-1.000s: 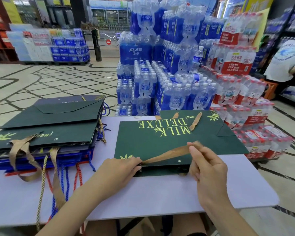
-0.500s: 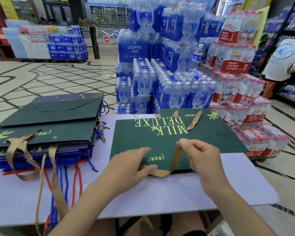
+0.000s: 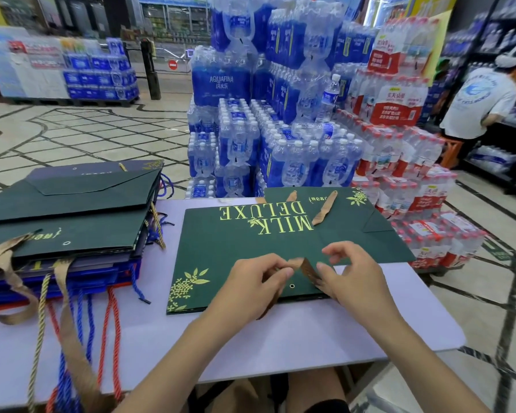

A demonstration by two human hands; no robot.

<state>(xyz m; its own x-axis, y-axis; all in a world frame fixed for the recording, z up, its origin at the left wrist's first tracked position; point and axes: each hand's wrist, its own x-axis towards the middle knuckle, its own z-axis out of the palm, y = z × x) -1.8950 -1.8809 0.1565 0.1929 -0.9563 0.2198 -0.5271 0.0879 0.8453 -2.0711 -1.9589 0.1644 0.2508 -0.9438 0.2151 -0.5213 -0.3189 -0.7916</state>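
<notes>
Since ribbon (image 3: 306, 268) folded | left hand (image 3: 251, 287), right hand (image 3: 355, 278) closer (both pinching)

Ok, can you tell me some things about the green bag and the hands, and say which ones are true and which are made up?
1. The green bag lies flat on the table. True.
2. The left hand and the right hand both pinch the brown ribbon. True.
3. The gold words on the green bag say ORANGE JUICE. False: they say MILK DELUXE.
4. The stack of folded bags sits to the right of the green bag. False: it sits to the left.
5. Packs of water bottles stand behind the table. True.
</notes>
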